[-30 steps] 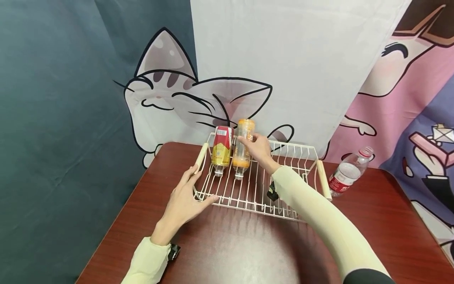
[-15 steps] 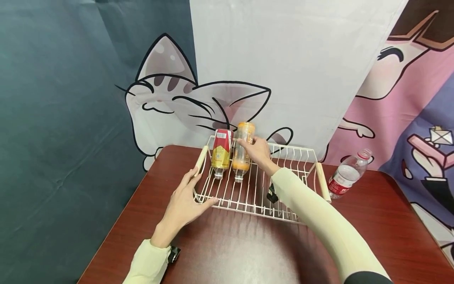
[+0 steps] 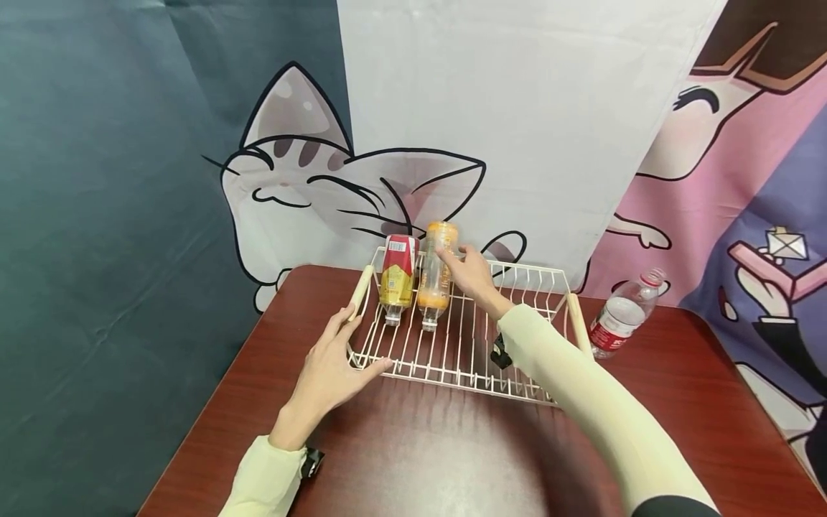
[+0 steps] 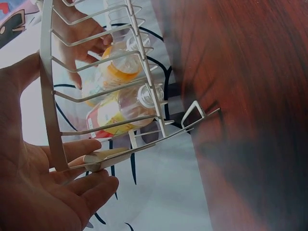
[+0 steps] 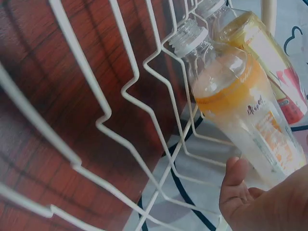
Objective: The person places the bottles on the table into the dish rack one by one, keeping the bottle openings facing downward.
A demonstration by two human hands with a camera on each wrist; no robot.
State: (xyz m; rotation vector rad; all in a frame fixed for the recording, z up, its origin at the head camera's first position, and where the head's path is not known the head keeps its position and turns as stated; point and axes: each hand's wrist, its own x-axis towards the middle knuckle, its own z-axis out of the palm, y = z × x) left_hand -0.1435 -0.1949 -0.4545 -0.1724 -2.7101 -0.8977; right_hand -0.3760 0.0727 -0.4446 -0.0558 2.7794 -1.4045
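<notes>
A white wire rack with pale wooden side handles stands on the table. Two clear, uncapped bottles lean in its left part, necks down and toward me. The leftmost has a red-and-yellow label; the other, an orange-labelled bottle, is beside it. My right hand holds the orange-labelled bottle near its raised base, fingers partly hidden. In the right wrist view, the thumb lies along its side. My left hand spreads at the rack's left front corner, fingers at the handle and thumb on the front rail.
A third clear bottle with a red-and-white label, also uncapped, stands upright to the right of the rack. The reddish-brown table reaches back to a cloth backdrop with cartoon animals, close behind the rack.
The head view has shifted slightly, moving the scene a little left. Both hands keep their places at the rack and the orange-labelled bottle.
</notes>
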